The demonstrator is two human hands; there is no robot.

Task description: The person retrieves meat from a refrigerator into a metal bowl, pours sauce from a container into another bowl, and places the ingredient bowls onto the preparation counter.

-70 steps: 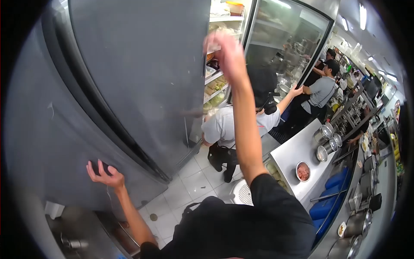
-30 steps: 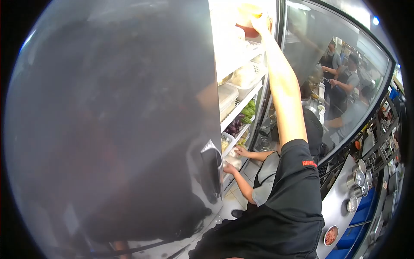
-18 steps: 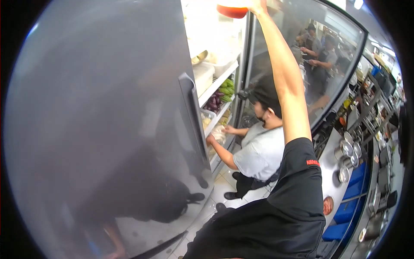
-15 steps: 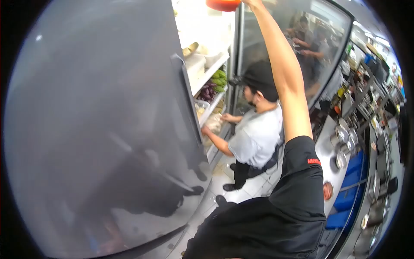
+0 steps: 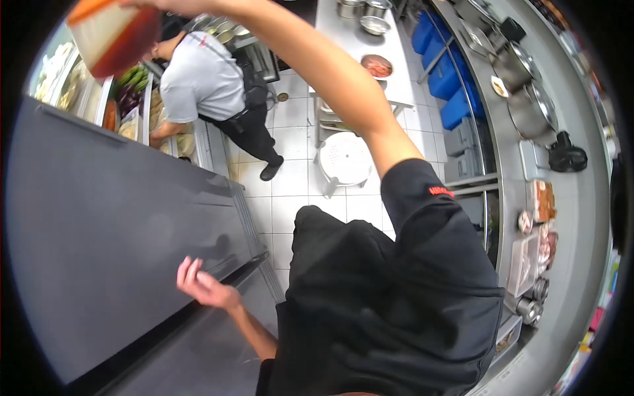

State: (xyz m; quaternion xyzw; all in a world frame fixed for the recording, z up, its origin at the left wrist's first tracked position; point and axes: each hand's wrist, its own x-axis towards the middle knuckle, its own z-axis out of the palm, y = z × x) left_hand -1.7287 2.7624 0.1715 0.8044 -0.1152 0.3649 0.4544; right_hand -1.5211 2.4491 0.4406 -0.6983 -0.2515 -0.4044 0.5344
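At the upper left, my right hand (image 5: 168, 5) grips a translucent tub (image 5: 119, 36) by its top. The tub has an orange rim or lid and dark red contents, and it is tilted. My right arm stretches across the view, and the fingertips are partly cut off by the top edge. Lower down, my left hand (image 5: 206, 287) is raised in front of the grey fridge door (image 5: 125, 204). Its fingers are loosely bent and apart, with nothing in them. Behind the tub are open fridge shelves (image 5: 148, 99) with green and purple vegetables.
A co-worker (image 5: 208, 72) in a grey shirt leans into the fridge, one hand among the lower shelves. A white stool (image 5: 345, 160) stands on the tiled floor by a steel table (image 5: 337, 39) with a bowl of meat (image 5: 376, 65). A counter with pots (image 5: 531, 109) runs along the right.
My view has swung down and right. The tub, formerly only a red-orange edge at the top, now shows more fully at upper left. My left hand has come into view.
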